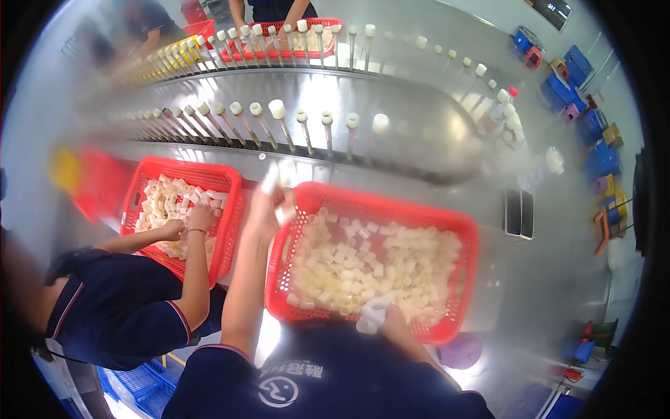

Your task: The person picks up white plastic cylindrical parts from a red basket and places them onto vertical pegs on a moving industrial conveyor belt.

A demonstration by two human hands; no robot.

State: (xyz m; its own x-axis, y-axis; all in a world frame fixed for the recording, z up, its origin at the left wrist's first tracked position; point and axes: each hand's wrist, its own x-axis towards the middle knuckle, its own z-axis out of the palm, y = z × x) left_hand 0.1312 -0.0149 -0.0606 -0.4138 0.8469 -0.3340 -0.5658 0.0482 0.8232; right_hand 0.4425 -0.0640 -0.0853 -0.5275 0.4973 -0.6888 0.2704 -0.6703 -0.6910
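Observation:
My left hand point(259, 214) is raised over the left rim of a red plastic basket point(462, 279). White coverings or pieces show at its thumb and fingertips, which look spread apart; motion smears the fingers. In the basket lie many short, whitish tube pieces point(412, 262), loosely heaped. My right hand point(393, 325) is low at the basket's near edge, its fingers bent toward the pieces. White material point(375, 311) covers its fingertips, so I cannot make out what they grip. Beyond the basket stands a row of upright metal rods point(304, 136), several capped with white pieces.
On the left, a co-worker's hands point(187, 222) work in another red basket point(230, 174). A second rod row point(335, 52) stands farther back, with another person behind it. A black phone-like object point(519, 213) lies at right. A purple round object point(462, 350) sits by my right forearm.

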